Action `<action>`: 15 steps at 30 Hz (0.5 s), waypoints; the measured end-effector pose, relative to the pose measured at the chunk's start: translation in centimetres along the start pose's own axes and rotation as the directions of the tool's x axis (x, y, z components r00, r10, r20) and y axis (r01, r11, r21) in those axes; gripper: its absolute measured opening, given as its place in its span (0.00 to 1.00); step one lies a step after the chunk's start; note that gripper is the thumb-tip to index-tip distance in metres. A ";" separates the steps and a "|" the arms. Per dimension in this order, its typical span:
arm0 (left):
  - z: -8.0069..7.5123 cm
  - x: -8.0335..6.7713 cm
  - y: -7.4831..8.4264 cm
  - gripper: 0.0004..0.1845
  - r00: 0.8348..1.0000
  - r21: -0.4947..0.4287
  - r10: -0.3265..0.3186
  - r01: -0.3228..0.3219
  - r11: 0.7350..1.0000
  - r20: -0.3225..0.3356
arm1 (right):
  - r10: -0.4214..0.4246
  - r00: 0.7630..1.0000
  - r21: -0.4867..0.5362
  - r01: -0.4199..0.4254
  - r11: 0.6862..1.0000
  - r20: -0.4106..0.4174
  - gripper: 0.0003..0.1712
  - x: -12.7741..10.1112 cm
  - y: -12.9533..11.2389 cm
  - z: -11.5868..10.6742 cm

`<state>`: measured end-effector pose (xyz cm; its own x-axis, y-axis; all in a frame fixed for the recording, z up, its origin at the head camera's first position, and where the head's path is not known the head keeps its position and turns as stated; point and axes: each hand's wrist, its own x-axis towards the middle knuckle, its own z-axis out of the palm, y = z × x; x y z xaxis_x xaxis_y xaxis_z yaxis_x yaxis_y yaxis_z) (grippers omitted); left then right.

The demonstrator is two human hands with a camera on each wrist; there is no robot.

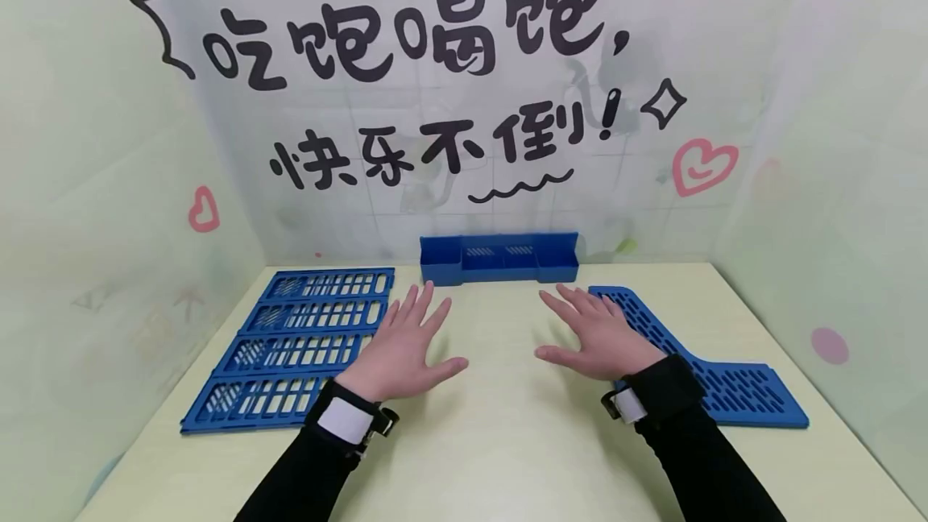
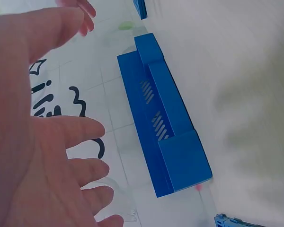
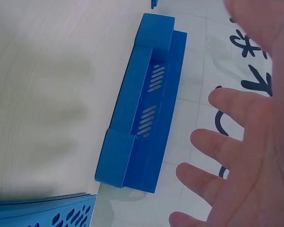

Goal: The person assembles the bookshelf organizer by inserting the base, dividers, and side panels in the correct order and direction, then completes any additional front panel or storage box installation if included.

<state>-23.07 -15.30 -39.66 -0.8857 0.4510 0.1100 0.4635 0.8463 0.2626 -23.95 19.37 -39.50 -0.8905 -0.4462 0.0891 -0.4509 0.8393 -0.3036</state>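
My left hand (image 1: 403, 349) hovers palm down over the table with its fingers spread, holding nothing. It overlaps the right edge of several blue slotted panels (image 1: 304, 356) laid in a row on the left. My right hand (image 1: 598, 334), fingers extended and grasping nothing, is in front of an L-shaped blue perforated panel (image 1: 739, 393), covering part of it. Between and beyond the hands, a blue compartment tray (image 1: 499, 268) stands against the back wall. Both wrist views show this tray (image 2: 184, 163) past spread fingers, with slanted slots in its rear face.
A pale tabletop (image 1: 500, 441) lies beneath everything. White walls close in the back, left (image 1: 109, 264) and right (image 1: 834, 208); dark lettering (image 1: 449, 155) and pink hearts mark them. Black straps with devices (image 1: 348, 421) circle both wrists.
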 end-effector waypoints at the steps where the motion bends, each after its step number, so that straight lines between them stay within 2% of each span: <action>1: -0.1 0.1 0.0 0.51 1.000 0.002 -0.002 0.002 1.000 -0.005 | -0.001 1.000 0.003 0.001 1.000 -0.006 0.53 0.0 0.1 -0.1; 6: -0.8 0.3 -0.3 0.48 0.998 0.007 -0.016 0.017 1.000 -0.068 | -0.027 0.997 0.069 0.032 0.997 -0.068 0.43 0.0 0.4 -0.7; 9: -1.9 0.0 -0.9 0.46 0.992 -0.022 -0.045 0.043 0.999 -0.116 | -0.011 0.994 0.140 0.026 0.990 -0.109 0.38 -0.2 0.8 -1.4; 11: -2.8 -0.5 -1.8 0.45 0.988 -0.048 -0.077 0.071 0.996 -0.133 | 0.003 0.992 0.171 0.020 0.985 -0.128 0.36 -0.3 1.0 -1.8; 15: -4.9 -1.9 -4.3 0.45 0.978 -0.088 -0.166 0.155 0.984 -0.127 | 0.029 0.988 0.191 0.001 0.982 -0.153 0.34 -1.2 2.0 -2.6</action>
<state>-23.46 -21.16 -36.34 -0.9462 0.2649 0.1861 0.3165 0.8776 0.3600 -23.96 22.34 -37.72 -0.9020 -0.3690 0.2240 -0.4317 0.7645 -0.4787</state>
